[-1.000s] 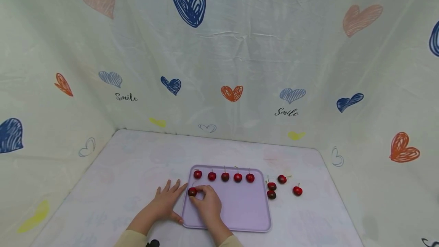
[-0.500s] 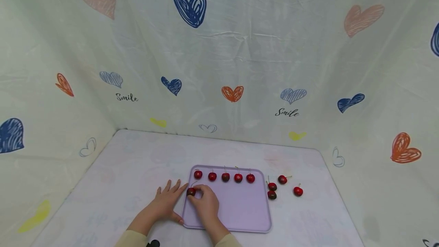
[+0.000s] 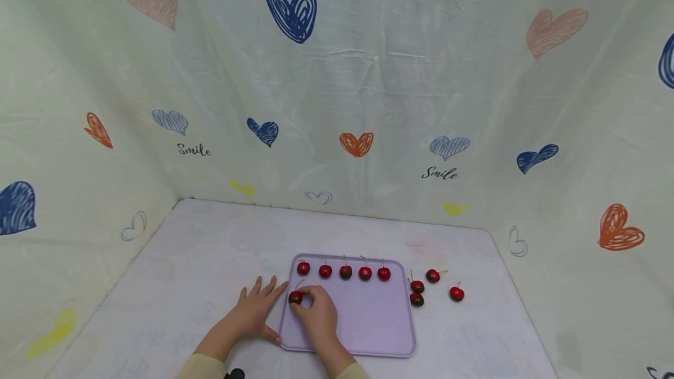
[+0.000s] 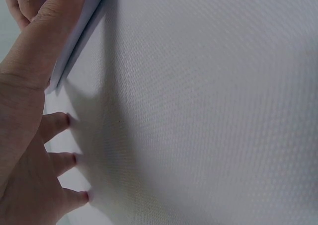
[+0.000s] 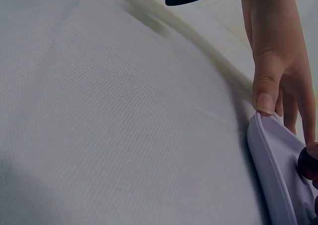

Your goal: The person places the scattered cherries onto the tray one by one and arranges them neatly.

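Thumb and index finger of my right hand [image 3: 321,316] pinch a dark red cherry [image 3: 295,297] by its sides, at the left edge of the lilac tray [image 3: 376,323]. Its stem points up and away. My left hand [image 3: 250,313] lies with fingers spread along the tray's left side, fingertips down on the table in the left wrist view. Its thumb [image 5: 265,103] touches the tray's near left corner in the right wrist view. Along the tray's far side runs a row of several stemmed cherries [image 3: 346,272].
Just right of the tray, several loose cherries [image 3: 417,286] lie on the white-covered table [image 3: 210,244]. A small black round object [image 3: 237,374] shows at the bottom edge, beside the left sleeve [image 3: 202,366]. A heart-printed curtain [image 3: 337,75] surrounds the table's back and sides.
The pinched cherry has shifted slightly, first left, then a little nearer to me along the tray's left edge. My left hand and the row of cherries have stayed put.
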Tool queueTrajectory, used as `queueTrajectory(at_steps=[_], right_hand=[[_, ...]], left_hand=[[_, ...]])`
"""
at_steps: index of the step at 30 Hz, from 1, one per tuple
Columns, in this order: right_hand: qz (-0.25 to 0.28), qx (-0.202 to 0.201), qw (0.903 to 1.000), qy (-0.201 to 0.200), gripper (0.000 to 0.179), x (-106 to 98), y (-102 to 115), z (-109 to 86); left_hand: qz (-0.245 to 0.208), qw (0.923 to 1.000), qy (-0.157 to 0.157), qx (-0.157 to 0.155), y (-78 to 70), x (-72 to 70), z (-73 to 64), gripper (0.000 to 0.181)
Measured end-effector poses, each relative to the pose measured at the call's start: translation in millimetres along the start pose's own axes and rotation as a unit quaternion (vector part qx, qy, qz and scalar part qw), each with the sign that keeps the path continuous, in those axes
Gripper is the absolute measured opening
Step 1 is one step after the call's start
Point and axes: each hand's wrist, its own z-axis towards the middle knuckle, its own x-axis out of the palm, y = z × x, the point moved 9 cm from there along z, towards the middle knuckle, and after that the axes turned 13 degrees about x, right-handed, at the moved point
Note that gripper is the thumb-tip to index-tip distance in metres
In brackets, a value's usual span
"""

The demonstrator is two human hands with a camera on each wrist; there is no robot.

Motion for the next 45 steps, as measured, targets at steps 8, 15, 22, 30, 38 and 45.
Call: queueTrajectory(at_steps=[8,15,22,30,38,45], right_hand=[[0.004,0.001,1.0000,-0.004,0.028,-2.6,-1.1,-0.4],[0.077,0.024,0.9966,0.016,0.031,-20.6,-8.9,3.0],[0.128,0.041,0.9909,0.000,0.032,-63.4,-30.4,12.7],[0.147,0.078,0.9819,-0.090,0.032,-130.9,-64.6,15.8],[0.125,0.141,0.9708,-0.149,0.031,-180.6,-99.2,20.9],[0.091,0.170,0.9633,-0.187,0.031,-209.5,-128.4,33.9]], left_hand=[[-0.003,1.0000,0.002,-0.004,0.7,2.5,-0.6,0.118],[-0.009,0.9999,0.005,-0.012,0.4,2.1,-1.3,0.118],[-0.013,0.9996,0.012,-0.023,0.6,0.8,0.0,0.120],[-0.015,0.9995,0.016,-0.023,2.0,4.8,-0.1,0.121],[-0.013,0.9992,0.020,-0.031,7.4,7.6,-0.4,0.123],[-0.021,0.9993,0.015,-0.027,4.6,6.2,0.3,0.121]])
